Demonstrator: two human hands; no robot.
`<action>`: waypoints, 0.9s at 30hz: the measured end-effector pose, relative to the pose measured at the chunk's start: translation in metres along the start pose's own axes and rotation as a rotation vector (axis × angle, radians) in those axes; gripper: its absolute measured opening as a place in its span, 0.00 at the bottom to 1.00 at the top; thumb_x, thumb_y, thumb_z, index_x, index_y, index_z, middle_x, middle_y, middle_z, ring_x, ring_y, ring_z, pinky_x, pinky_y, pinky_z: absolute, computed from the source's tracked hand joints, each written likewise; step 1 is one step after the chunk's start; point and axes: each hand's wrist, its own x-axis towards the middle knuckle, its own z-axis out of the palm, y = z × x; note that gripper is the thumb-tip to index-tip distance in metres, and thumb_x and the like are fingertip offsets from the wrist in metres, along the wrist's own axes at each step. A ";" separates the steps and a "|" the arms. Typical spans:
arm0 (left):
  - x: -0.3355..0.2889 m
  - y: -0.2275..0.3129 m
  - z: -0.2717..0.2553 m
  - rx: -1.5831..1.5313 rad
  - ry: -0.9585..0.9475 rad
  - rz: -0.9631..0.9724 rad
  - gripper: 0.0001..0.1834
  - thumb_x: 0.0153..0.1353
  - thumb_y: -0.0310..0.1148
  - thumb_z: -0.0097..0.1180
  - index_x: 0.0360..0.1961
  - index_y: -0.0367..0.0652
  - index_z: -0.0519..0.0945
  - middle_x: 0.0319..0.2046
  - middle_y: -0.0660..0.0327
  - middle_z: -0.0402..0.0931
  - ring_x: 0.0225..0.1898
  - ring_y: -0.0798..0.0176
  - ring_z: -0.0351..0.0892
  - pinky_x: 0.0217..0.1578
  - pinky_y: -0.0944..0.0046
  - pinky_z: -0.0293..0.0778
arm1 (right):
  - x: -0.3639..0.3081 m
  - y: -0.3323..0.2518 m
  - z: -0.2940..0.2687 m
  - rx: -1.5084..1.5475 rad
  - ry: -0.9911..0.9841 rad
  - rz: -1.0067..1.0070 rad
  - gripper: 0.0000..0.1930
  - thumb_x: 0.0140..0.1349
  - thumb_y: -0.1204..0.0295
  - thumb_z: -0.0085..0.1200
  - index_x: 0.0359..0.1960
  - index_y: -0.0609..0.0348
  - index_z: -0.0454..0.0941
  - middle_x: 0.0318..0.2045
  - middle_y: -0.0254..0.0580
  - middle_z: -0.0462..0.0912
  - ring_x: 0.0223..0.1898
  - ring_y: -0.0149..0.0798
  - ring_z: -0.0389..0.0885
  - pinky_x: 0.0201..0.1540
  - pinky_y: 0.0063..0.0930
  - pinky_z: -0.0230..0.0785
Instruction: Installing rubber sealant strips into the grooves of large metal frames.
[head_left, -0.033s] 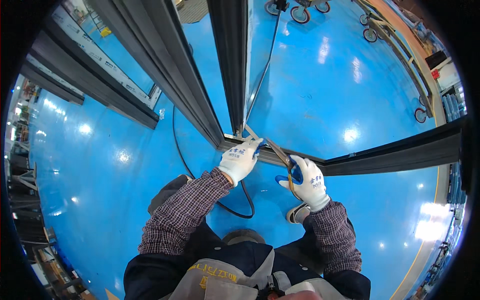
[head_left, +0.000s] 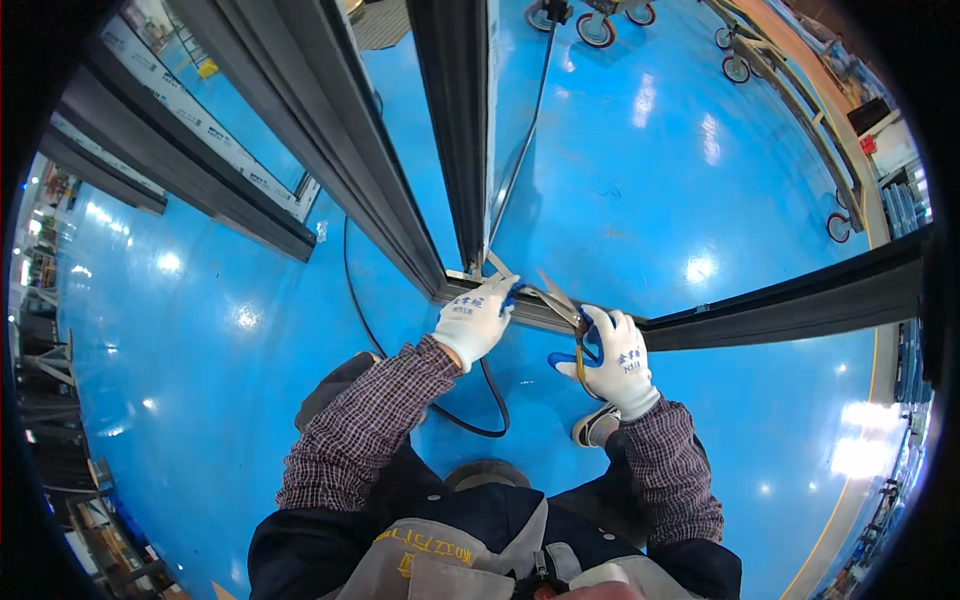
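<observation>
My right hand (head_left: pixel 618 362), in a white glove with blue palm, grips a pair of scissors (head_left: pixel 574 317) with yellowish handles. Their blades are spread apart and point up-left over the dark frame's lower rail (head_left: pixel 540 317). My left hand (head_left: pixel 477 318), gloved alike, is closed at the left end of that rail, its fingertips close to the blades. Whatever it pinches is hidden by the fingers. A short pale flat piece (head_left: pixel 499 264) sticks up beside those fingertips, near the foot of the dark upright profile (head_left: pixel 460 130).
More long dark profiles (head_left: pixel 190 160) stand at the left. A black cable (head_left: pixel 355 290) loops over the blue floor (head_left: pixel 620 200) near my feet. Wheeled carts (head_left: pixel 740 68) stand at the far right, and the rail's dark right part (head_left: pixel 790 318) stretches to the right.
The scissors' blades have opened from nearly together to spread apart. My left hand has shifted very slightly left.
</observation>
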 end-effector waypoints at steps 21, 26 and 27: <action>0.033 0.002 -0.010 -0.675 0.293 0.022 0.21 0.64 0.28 0.46 0.59 0.41 0.67 0.53 0.55 0.71 0.51 0.57 0.74 0.52 0.62 0.71 | 0.003 0.023 -0.006 0.004 0.300 0.175 0.32 0.45 0.61 0.67 0.52 0.55 0.69 0.39 0.45 0.73 0.38 0.41 0.74 0.42 0.35 0.69; 0.016 0.024 -0.007 -1.090 -0.013 -0.006 0.17 0.67 0.30 0.46 0.56 0.38 0.71 0.48 0.58 0.75 0.48 0.64 0.76 0.50 0.68 0.72 | 0.005 0.012 -0.008 0.849 0.214 0.327 0.26 0.53 0.66 0.62 0.52 0.59 0.68 0.37 0.43 0.75 0.33 0.34 0.74 0.37 0.28 0.72; 0.017 0.022 0.002 -0.992 0.028 0.059 0.17 0.67 0.31 0.46 0.55 0.38 0.72 0.48 0.58 0.75 0.47 0.64 0.76 0.49 0.68 0.72 | 0.007 0.005 -0.008 1.073 0.141 0.377 0.24 0.55 0.68 0.61 0.52 0.60 0.68 0.36 0.41 0.76 0.31 0.31 0.74 0.36 0.24 0.72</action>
